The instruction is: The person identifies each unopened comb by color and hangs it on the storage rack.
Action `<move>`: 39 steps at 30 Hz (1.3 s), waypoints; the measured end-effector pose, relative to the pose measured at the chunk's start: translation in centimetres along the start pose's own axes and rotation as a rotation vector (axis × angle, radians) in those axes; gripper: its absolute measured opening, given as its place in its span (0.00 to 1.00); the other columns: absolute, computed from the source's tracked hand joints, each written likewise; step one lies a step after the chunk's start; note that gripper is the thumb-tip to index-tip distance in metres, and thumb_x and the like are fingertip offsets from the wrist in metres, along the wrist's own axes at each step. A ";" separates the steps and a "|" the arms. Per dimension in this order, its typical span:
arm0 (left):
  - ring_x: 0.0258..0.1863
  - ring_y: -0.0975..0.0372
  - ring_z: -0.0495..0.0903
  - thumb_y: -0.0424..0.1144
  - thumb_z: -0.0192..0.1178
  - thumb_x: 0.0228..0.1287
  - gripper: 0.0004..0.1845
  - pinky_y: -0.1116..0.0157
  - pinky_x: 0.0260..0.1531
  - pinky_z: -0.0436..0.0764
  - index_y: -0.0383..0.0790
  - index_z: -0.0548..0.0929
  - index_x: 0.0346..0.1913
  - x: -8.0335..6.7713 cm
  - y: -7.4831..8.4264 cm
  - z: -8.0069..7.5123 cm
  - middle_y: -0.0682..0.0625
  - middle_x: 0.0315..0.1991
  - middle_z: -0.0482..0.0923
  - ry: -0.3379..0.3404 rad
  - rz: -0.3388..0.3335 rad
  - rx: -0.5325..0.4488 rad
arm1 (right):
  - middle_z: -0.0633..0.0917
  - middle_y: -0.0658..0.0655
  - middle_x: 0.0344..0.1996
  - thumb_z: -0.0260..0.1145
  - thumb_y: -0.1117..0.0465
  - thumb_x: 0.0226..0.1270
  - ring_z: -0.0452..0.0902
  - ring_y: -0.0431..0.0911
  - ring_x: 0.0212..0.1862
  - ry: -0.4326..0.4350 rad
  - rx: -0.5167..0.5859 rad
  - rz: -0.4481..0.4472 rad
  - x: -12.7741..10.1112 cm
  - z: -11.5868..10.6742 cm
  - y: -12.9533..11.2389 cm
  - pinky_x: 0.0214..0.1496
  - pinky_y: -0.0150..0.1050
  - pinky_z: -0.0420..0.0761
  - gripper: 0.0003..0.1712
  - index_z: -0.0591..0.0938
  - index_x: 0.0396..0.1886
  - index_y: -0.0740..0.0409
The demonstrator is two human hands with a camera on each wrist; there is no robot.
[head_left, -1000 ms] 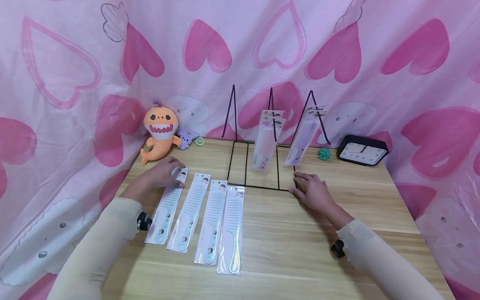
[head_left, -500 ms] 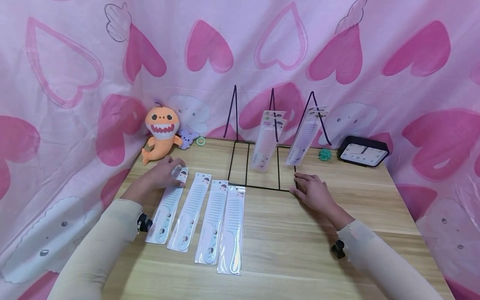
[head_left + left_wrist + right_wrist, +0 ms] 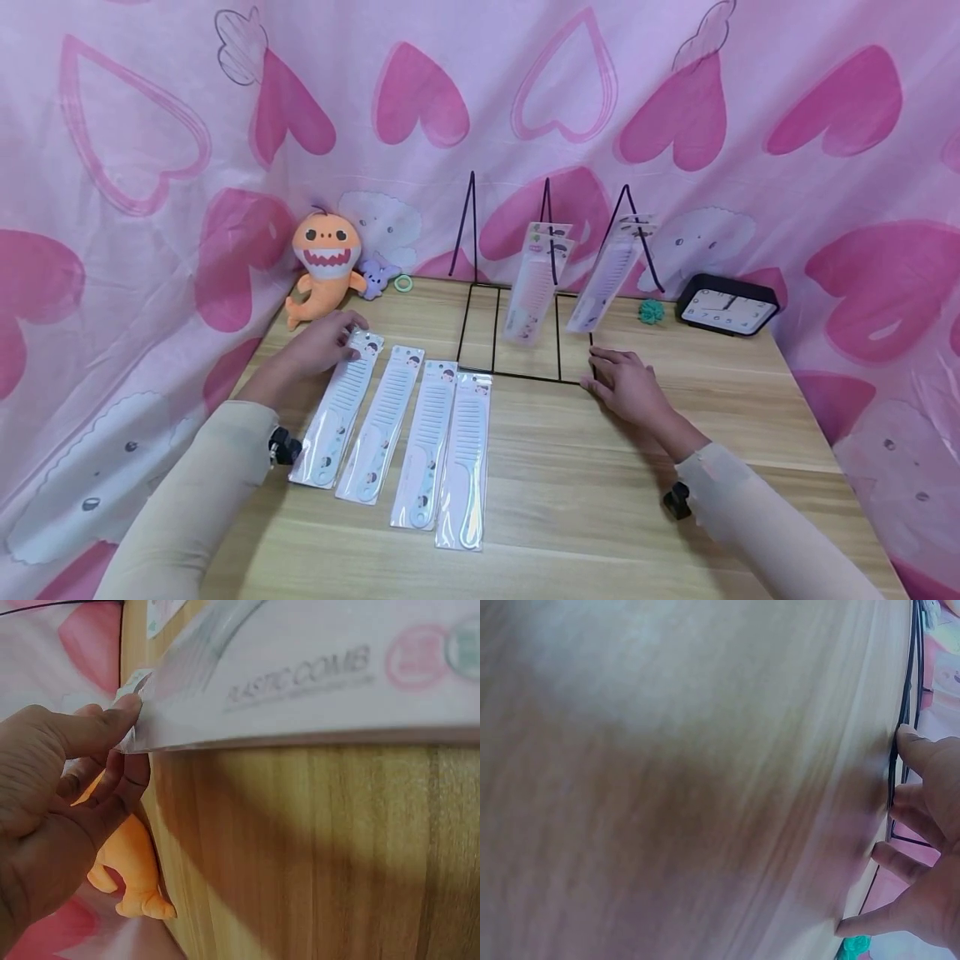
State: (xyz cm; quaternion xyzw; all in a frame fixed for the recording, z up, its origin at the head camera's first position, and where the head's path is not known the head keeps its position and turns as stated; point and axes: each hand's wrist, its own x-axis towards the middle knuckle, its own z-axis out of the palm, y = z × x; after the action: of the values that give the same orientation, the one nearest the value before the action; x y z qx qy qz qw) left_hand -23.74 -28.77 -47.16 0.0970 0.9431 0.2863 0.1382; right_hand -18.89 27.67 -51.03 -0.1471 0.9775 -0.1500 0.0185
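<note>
My left hand (image 3: 321, 342) pinches the top end of the leftmost packaged comb (image 3: 341, 417), a pale comb in a clear sleeve. In the left wrist view the thumb lies over the corner of that package (image 3: 300, 690), which is printed "PLASTIC COMB", and its near edge stands above the table. Three similar packaged combs (image 3: 386, 417) lie side by side to its right. My right hand (image 3: 626, 387) rests at the front right corner of the black wire rack (image 3: 525, 375). Its fingers are spread on the tabletop, the thumb against the wire, as the right wrist view shows.
Packaged combs hang from the rack's middle hook (image 3: 531, 292) and right hook (image 3: 609, 275); the left hook (image 3: 472, 225) carries nothing. An orange shark plush (image 3: 327, 262), a purple toy (image 3: 375, 277) and a green ring (image 3: 403, 283) stand back left. A black clock (image 3: 727, 304) and green pompom (image 3: 651, 312) are back right.
The leftmost packaged comb's top end has risen and shifted slightly right in my left hand. The right hand stays at the rack's corner.
</note>
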 end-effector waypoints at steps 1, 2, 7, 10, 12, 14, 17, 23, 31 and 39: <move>0.61 0.45 0.79 0.28 0.69 0.74 0.24 0.44 0.65 0.85 0.41 0.79 0.69 0.0 0.0 -0.1 0.39 0.65 0.79 0.001 0.007 -0.008 | 0.76 0.61 0.82 0.69 0.46 0.83 0.70 0.67 0.79 0.001 0.000 0.000 0.0 0.0 0.0 0.70 0.91 0.66 0.33 0.80 0.78 0.60; 0.62 0.44 0.80 0.27 0.68 0.75 0.23 0.43 0.66 0.85 0.39 0.79 0.69 -0.1 0.1 -0.2 0.38 0.65 0.80 0.001 0.011 -0.017 | 0.76 0.61 0.82 0.69 0.46 0.83 0.70 0.67 0.79 0.003 0.000 -0.002 0.0 0.0 0.0 0.70 0.91 0.66 0.33 0.80 0.78 0.60; 0.63 0.42 0.83 0.27 0.64 0.79 0.22 0.44 0.63 0.89 0.37 0.79 0.72 -0.4 0.6 -0.8 0.36 0.66 0.80 -0.004 -0.014 -0.063 | 0.76 0.60 0.81 0.69 0.46 0.83 0.71 0.67 0.78 0.005 0.002 -0.002 -0.1 0.0 0.0 0.70 0.91 0.66 0.33 0.80 0.78 0.59; 0.62 0.42 0.83 0.27 0.63 0.79 0.22 0.45 0.62 0.90 0.38 0.80 0.71 -0.5 1.1 -1.1 0.37 0.65 0.81 0.020 -0.006 -0.064 | 0.76 0.60 0.81 0.69 0.46 0.83 0.71 0.67 0.78 0.007 0.002 -0.004 -0.1 0.0 0.0 0.69 0.91 0.66 0.33 0.80 0.77 0.60; 0.61 0.42 0.83 0.27 0.64 0.79 0.22 0.44 0.62 0.90 0.38 0.81 0.71 -0.6 1.4 -1.4 0.37 0.65 0.81 0.041 0.021 -0.054 | 0.76 0.60 0.81 0.69 0.46 0.83 0.71 0.67 0.78 0.011 0.001 -0.006 -0.1 -0.1 0.0 0.69 0.91 0.66 0.33 0.80 0.77 0.60; 0.62 0.43 0.83 0.27 0.64 0.79 0.22 0.43 0.63 0.89 0.38 0.81 0.71 -0.7 1.8 -1.7 0.38 0.66 0.82 0.060 0.049 -0.052 | 0.77 0.60 0.81 0.69 0.46 0.83 0.71 0.67 0.78 0.015 0.002 -0.010 -0.1 -0.1 0.1 0.69 0.91 0.66 0.33 0.81 0.77 0.60; 0.62 0.42 0.84 0.27 0.63 0.79 0.21 0.41 0.63 0.88 0.38 0.81 0.71 -0.9 2.5 -2.4 0.38 0.66 0.82 0.081 0.076 -0.056 | 0.77 0.61 0.81 0.69 0.47 0.83 0.71 0.68 0.78 0.015 -0.001 -0.014 -0.1 0.0 0.1 0.69 0.91 0.66 0.33 0.80 0.77 0.60; 0.59 0.43 0.87 0.26 0.64 0.78 0.20 0.42 0.61 0.90 0.37 0.82 0.69 -1.4 4.5 -3.8 0.38 0.64 0.84 0.118 0.119 -0.043 | 0.76 0.61 0.81 0.69 0.46 0.83 0.71 0.69 0.78 0.009 0.001 -0.016 -0.1 -0.1 0.1 0.69 0.91 0.67 0.33 0.80 0.77 0.60; 0.54 0.47 0.87 0.22 0.67 0.74 0.23 0.45 0.58 0.92 0.38 0.84 0.68 -2.3 7.8 -5.0 0.40 0.60 0.85 0.189 0.211 -0.034 | 0.77 0.61 0.80 0.70 0.48 0.83 0.72 0.69 0.77 0.023 -0.005 -0.028 0.0 -0.2 0.1 0.67 0.91 0.69 0.32 0.81 0.76 0.61; 0.50 0.50 0.89 0.25 0.73 0.70 0.24 0.44 0.57 0.93 0.44 0.88 0.66 -2.7 9.7 -5.5 0.43 0.55 0.89 0.310 0.297 -0.046 | 0.78 0.60 0.80 0.70 0.46 0.83 0.73 0.67 0.76 0.027 -0.003 -0.019 -0.2 -0.2 -0.2 0.68 0.90 0.69 0.33 0.82 0.76 0.60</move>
State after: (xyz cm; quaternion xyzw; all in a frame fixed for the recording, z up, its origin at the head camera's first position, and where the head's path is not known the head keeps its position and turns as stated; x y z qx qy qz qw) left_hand -21.90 -24.35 -36.72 0.1864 0.9217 0.3364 -0.0501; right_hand -18.66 27.55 -50.81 -0.1544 0.9764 -0.1509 0.0036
